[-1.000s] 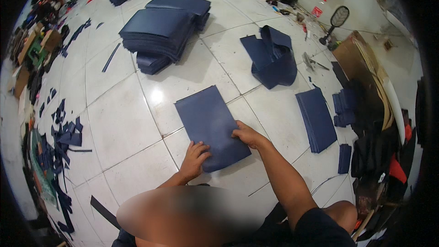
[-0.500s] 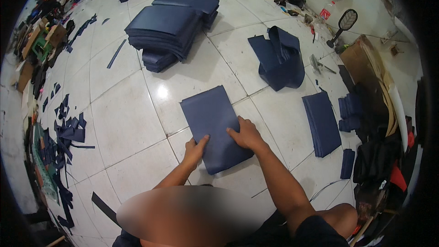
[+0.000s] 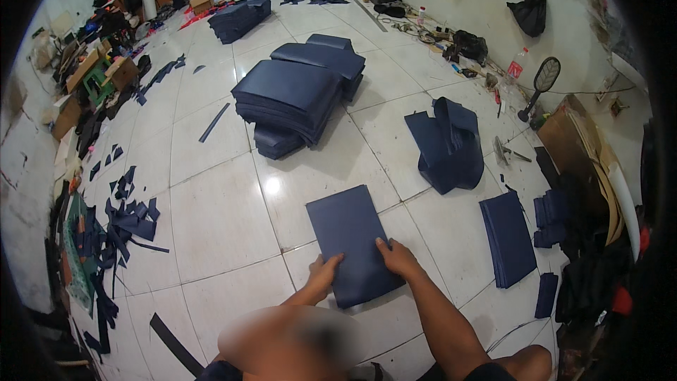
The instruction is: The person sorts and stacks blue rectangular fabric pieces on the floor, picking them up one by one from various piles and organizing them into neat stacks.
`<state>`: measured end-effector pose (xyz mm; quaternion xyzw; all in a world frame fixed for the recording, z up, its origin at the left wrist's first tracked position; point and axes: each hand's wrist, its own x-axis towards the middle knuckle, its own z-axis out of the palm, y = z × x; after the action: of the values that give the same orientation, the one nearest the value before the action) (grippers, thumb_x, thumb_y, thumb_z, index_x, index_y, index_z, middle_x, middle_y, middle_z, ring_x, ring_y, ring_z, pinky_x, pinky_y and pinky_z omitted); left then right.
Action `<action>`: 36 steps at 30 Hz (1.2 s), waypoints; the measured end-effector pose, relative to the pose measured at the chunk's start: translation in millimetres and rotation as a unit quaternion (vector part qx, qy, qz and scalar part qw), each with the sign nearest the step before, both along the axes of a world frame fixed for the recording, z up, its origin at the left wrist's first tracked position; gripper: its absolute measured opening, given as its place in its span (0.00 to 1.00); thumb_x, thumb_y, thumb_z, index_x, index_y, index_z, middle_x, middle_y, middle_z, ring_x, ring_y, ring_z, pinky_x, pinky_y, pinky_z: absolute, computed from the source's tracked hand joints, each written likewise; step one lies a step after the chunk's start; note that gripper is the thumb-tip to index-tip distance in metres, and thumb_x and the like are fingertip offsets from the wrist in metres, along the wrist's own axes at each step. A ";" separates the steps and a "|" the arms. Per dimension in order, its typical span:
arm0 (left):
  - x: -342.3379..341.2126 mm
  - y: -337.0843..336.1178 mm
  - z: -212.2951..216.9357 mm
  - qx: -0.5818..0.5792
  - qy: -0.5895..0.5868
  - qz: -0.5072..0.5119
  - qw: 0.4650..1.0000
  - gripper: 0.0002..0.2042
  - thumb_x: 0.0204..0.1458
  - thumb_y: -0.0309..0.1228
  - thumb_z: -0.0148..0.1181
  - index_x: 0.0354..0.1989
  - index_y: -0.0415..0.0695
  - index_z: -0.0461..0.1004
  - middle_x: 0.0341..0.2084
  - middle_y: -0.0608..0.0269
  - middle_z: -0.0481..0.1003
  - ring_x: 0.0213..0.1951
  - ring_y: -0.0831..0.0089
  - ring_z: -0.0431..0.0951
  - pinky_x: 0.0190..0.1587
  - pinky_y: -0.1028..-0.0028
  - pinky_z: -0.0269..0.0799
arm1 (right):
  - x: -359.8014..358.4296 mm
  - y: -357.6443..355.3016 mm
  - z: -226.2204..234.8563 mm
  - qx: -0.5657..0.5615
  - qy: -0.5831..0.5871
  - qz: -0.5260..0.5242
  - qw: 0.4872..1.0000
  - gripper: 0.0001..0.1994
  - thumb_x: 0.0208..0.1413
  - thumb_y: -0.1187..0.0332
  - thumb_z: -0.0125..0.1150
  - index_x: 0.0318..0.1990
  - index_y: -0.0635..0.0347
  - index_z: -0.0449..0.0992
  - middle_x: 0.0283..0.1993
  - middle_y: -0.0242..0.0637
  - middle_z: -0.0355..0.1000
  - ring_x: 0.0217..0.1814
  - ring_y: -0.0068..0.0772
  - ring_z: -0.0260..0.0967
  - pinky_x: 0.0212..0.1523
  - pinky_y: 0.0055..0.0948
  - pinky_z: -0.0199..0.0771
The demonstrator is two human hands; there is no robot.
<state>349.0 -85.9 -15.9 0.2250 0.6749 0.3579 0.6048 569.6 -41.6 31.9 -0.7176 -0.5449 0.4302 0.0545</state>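
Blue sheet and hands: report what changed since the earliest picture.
The left hand has gone from fingers spread on the blue sheet to its left edge, thumb on top. The view has tilted up, so everything sits lower. The right hand stays at the right edge; the big blue stack looks unmoved.

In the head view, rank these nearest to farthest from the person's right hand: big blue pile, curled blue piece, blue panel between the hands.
From the right hand:
1. Blue panel: touching it, on its left.
2. Curled blue piece: ahead, slightly right.
3. Big blue pile: farther ahead, left.
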 end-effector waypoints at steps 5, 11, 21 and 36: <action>-6.0 -24.6 29.5 -0.023 -0.035 -0.089 0.995 0.36 0.51 0.47 0.66 0.52 0.21 0.67 0.42 0.45 0.77 0.43 0.59 0.79 0.48 0.66 0.75 | 27.0 -12.6 -18.4 -0.035 0.045 -0.039 0.998 0.52 0.53 0.30 0.53 0.63 0.81 0.61 0.60 0.69 0.66 0.64 0.58 0.66 0.63 0.41 0.66; 15.9 -22.8 5.7 -0.021 -0.019 -0.014 0.999 0.36 0.46 0.43 0.71 0.51 0.19 0.67 0.43 0.41 0.76 0.43 0.60 0.80 0.42 0.66 0.79 | 7.5 -13.7 -21.6 -0.024 -0.003 -0.049 0.999 0.54 0.50 0.30 0.56 0.60 0.84 0.62 0.58 0.70 0.66 0.62 0.58 0.68 0.60 0.41 0.69; 14.7 -20.7 12.3 -0.035 -0.108 0.011 0.993 0.27 0.46 0.35 0.69 0.45 0.21 0.70 0.39 0.43 0.77 0.38 0.59 0.81 0.38 0.66 0.79 | 8.2 -18.6 -29.6 -0.069 0.116 -0.112 0.984 0.54 0.50 0.32 0.58 0.61 0.86 0.59 0.61 0.71 0.62 0.61 0.60 0.67 0.59 0.42 0.70; -3.3 -29.9 -16.2 0.004 -0.071 0.002 0.997 0.17 0.49 0.32 0.64 0.42 0.30 0.74 0.30 0.55 0.76 0.28 0.68 0.77 0.31 0.68 0.75 | 51.6 -1.8 -7.1 -0.102 0.052 0.134 0.984 0.54 0.49 0.27 0.55 0.60 0.80 0.64 0.61 0.66 0.65 0.64 0.59 0.65 0.63 0.43 0.66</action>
<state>345.7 -115.8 -32.1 0.2001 0.6294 0.3770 0.6494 621.2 -43.4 24.8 -0.6165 -0.5863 0.5232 -0.0490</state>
